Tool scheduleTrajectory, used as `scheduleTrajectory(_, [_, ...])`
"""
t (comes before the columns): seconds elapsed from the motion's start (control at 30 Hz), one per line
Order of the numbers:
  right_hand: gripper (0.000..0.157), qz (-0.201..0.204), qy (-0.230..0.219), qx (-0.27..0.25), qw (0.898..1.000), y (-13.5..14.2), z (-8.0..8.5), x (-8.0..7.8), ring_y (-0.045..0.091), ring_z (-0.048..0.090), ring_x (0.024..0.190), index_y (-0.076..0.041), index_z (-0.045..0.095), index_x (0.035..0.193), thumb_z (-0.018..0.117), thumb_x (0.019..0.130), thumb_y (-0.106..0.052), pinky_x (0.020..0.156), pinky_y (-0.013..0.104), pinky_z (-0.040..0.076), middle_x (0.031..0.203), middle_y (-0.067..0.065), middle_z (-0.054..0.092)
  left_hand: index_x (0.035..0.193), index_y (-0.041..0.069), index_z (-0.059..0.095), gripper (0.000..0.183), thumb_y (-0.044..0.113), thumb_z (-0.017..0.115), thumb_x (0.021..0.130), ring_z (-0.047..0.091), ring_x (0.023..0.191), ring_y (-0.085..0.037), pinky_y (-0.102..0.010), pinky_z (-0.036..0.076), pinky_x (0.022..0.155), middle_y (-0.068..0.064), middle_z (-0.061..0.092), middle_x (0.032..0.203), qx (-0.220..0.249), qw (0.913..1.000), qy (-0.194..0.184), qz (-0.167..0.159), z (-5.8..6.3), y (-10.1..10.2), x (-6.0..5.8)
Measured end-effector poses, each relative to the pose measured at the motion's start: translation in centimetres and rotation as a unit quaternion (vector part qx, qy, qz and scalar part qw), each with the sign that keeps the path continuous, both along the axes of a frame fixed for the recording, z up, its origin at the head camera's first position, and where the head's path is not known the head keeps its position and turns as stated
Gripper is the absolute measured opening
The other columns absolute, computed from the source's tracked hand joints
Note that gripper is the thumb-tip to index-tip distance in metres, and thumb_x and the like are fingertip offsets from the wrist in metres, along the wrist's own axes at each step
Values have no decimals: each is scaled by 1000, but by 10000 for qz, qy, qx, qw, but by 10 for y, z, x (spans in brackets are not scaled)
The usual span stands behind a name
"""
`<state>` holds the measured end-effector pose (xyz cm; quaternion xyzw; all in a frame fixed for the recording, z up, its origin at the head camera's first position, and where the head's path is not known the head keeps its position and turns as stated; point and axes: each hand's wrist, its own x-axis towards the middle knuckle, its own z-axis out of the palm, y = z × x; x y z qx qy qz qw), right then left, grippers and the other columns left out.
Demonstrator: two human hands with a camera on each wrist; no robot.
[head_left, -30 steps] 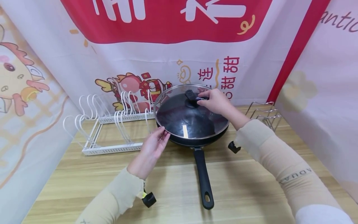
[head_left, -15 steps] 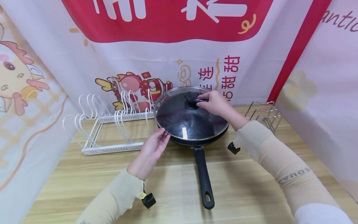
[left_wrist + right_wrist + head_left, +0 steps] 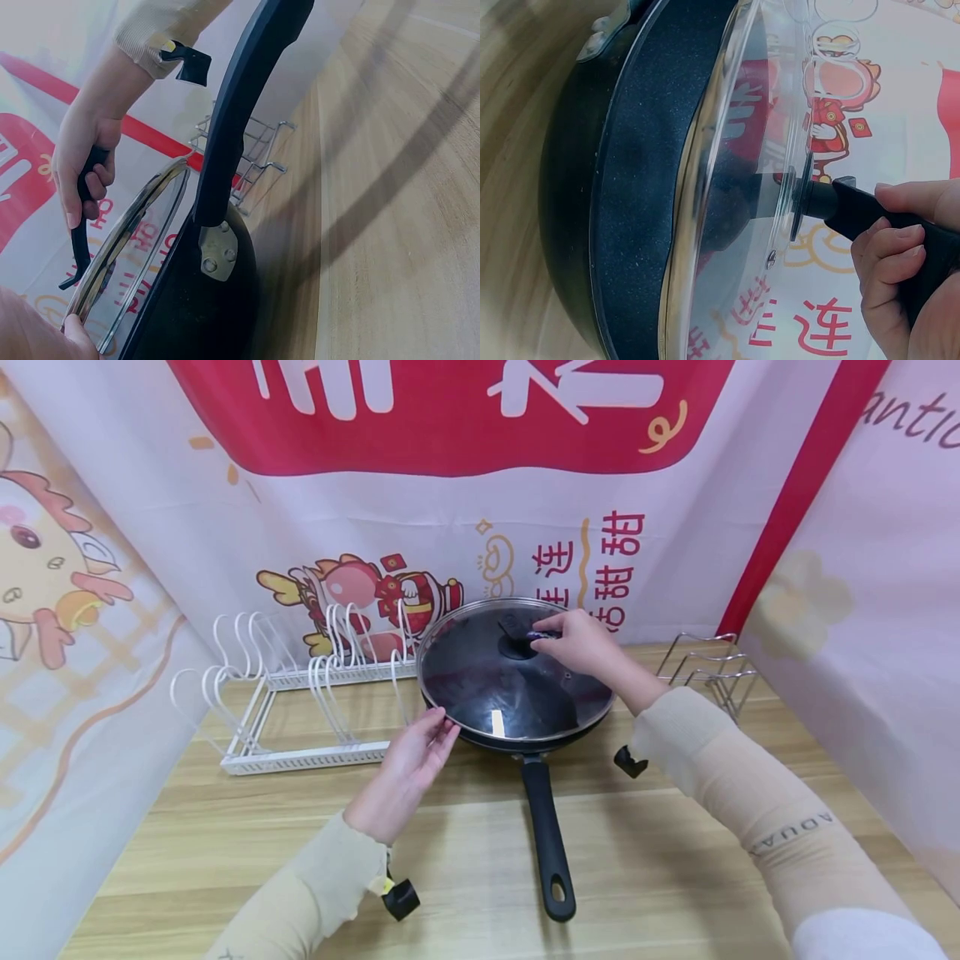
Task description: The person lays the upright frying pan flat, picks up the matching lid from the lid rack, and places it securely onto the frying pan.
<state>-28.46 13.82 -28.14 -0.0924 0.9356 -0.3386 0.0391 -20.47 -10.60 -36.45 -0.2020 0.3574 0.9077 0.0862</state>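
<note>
A glass lid (image 3: 480,697) with a steel rim is held just over a black frying pan (image 3: 637,187). A gap shows between lid rim and pan rim in both wrist views. My right hand (image 3: 581,643) grips the lid's black knob handle (image 3: 855,210), fingers curled under it and thumb on top. At the near left of the lid, my left hand (image 3: 416,747) pinches its rim (image 3: 124,240); the thumb (image 3: 75,334) lies against the steel edge in the left wrist view. The pan's handle (image 3: 547,843) points toward me. Most of the pan's inside is hidden under the lid.
A white wire rack (image 3: 303,756) stands left of the pan, its right end close to the pan's side. A small metal wire rack (image 3: 712,668) sits at the back right. Printed cloth (image 3: 450,527) hangs behind the wooden table (image 3: 225,860) and at both sides.
The lid's far edge has come down a little toward the pan, and the right hand has sunk with it. The left hand has dropped slightly at the rim. The pan has stayed put.
</note>
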Motion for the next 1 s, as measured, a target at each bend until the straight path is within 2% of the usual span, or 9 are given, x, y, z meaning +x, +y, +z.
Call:
scheduleTrajectory(0.23, [40, -2, 9, -19, 10000, 0, -2, -1, 14, 51, 46, -5, 66, 136, 68, 100, -22, 47, 26, 42, 132, 17, 66, 99, 2, 53, 10, -6, 50, 103, 59, 76, -11, -23, 57, 86, -6, 55, 86, 7, 10000, -50, 55, -2, 1, 0])
scheduleTrajectory(0.4, [40, 51, -76, -69, 9999, -2, -2, -1, 12, 46, 43, -5, 66, 137, 68, 101, -21, 43, 24, 38, 117, 18, 72, 103, 2, 52, 8, -6, 50, 103, 58, 78, -11, -23, 56, 89, -6, 54, 88, -37, 9999, -87, 77, -5, 0, 0])
scheduleTrajectory(0.53, [40, 65, -92, -113, 9999, -2, -4, -1, 11, 42, 42, -5, 65, 137, 68, 101, -22, 43, 24, 36, 117, 17, 73, 103, 2, 51, 9, -6, 50, 103, 58, 78, -11, -24, 56, 90, -6, 54, 89, -27, 9999, -120, 105, -5, 0, 0])
scheduleTrajectory(0.6, [40, 74, -89, -133, 9998, -2, -5, -1, 11, 43, 43, -5, 65, 137, 68, 100, -21, 43, 24, 37, 126, 18, 69, 103, 2, 51, 9, -7, 50, 103, 59, 78, -11, -24, 56, 91, -6, 55, 89, 1, 9998, -123, 122, -5, 0, 0])
scheduleTrajectory(0.73, [41, 96, -115, -174, 9997, -1, -5, -2, 12, 48, 44, -3, 64, 138, 67, 101, -20, 44, 24, 40, 129, 19, 67, 104, 2, 51, 10, -8, 50, 102, 59, 79, -12, -25, 56, 92, -7, 55, 89, 49, 9998, -102, 166, -6, 0, 0])
scheduleTrajectory(0.87, [42, 100, -87, -85, 9999, -1, -5, -1, 12, 48, 44, -4, 64, 139, 67, 101, -22, 44, 25, 40, 125, 18, 69, 104, 2, 50, 12, -10, 50, 102, 59, 80, -12, -24, 56, 91, -7, 55, 90, 37, 9998, -44, 166, -5, 1, 0])
scheduleTrajectory(1.0, [43, 79, -94, 25, 9999, -2, -4, -1, 15, 53, 46, -5, 63, 140, 66, 102, -24, 44, 25, 41, 108, 18, 74, 102, 1, 51, 12, -11, 51, 101, 59, 80, -13, -23, 57, 88, -8, 55, 90, 26, 9998, -36, 181, -5, 1, 1])
